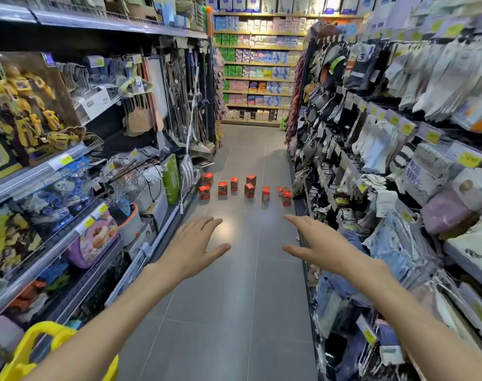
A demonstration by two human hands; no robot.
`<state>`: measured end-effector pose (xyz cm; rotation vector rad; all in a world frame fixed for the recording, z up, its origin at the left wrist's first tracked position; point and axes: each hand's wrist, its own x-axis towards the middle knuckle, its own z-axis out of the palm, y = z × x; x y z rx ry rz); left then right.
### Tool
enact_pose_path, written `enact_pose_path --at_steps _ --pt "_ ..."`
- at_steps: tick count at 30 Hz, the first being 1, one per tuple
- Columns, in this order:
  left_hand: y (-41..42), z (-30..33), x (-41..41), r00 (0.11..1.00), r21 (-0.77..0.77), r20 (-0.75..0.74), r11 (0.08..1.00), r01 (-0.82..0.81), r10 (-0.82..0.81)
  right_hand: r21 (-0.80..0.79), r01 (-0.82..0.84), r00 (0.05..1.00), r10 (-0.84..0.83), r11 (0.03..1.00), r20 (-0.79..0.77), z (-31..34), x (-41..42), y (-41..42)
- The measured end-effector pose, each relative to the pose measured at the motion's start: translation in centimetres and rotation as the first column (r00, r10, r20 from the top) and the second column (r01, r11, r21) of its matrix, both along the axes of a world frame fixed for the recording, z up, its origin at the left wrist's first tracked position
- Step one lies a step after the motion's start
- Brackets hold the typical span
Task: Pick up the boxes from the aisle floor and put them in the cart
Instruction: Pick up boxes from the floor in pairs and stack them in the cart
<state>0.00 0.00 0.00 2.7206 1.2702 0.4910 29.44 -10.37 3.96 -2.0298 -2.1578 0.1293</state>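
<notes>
Several small red boxes [249, 190] stand scattered across the grey tile floor, midway down the aisle, from the left shelf foot to the right one. Both my arms reach forward above the floor, well short of the boxes. My left hand [193, 247] is open with fingers spread and holds nothing. My right hand [318, 243] is open too, fingers straight and pointing toward the boxes, empty. The yellow cart [28, 350] shows only its handle at the bottom left, partly hidden under my left forearm.
Shelves line both sides: toys, buckets and mops [189, 149] on the left, hanging socks and packets [371, 149] on the right. A mop handle leans out near the leftmost boxes. A cross shelf [257, 70] closes the aisle's far end. Grey floor [234, 312] stretches between me and the boxes.
</notes>
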Motion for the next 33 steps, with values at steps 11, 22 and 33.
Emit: enact_pose_path --at_steps 11,22,33 --pt "21.1 -2.9 1.9 0.999 0.025 0.023 0.999 -0.028 0.028 0.029 -0.026 1.0 0.026 0.999 0.012 -2.1 2.1 21.5" --pt "47.5 -2.4 4.9 0.999 -0.03 0.02 0.999 -0.037 0.038 0.003 0.005 1.0 -0.005 1.0 0.014 -0.9 6.4 47.4" --pt "76.8 -5.3 13.8 0.999 -0.052 -0.019 0.998 -0.047 0.046 0.008 -0.033 0.999 0.033 0.999 -0.018 -3.6 16.5 77.6"
